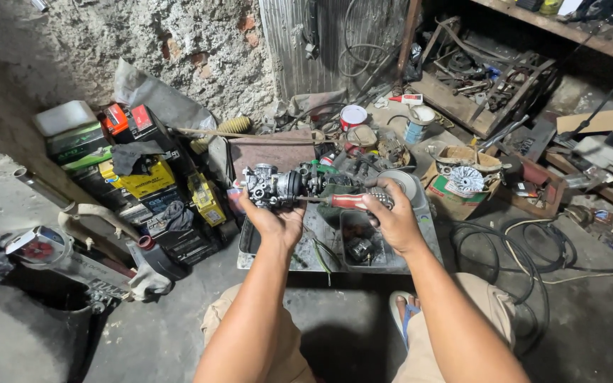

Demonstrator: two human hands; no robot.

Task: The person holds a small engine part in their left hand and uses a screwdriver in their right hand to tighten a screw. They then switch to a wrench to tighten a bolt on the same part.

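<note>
Grey concrete floor (pixel 590 312) carries the clutter: a black cable (pixel 533 262) coils just beside the person's sandalled foot (pixel 406 312), and a snag there looks possible if the foot shifts. Next down in size, the metal tray (pixel 420 248) sits low in front of the knees, holding loose parts and some wires. Above it, the left hand (pixel 272 220) is wrapped around a grey metal carburettor (pixel 274 186), held in the air over the tray's left edge. The right hand (pixel 391 216) is closed on a red-handled screwdriver (pixel 349 201), its shaft pointing at the carburettor. Because the part is braced only by fingers, I judge the tip could slip off and jab the left palm, or a small screw could drop into the clutter.
</note>
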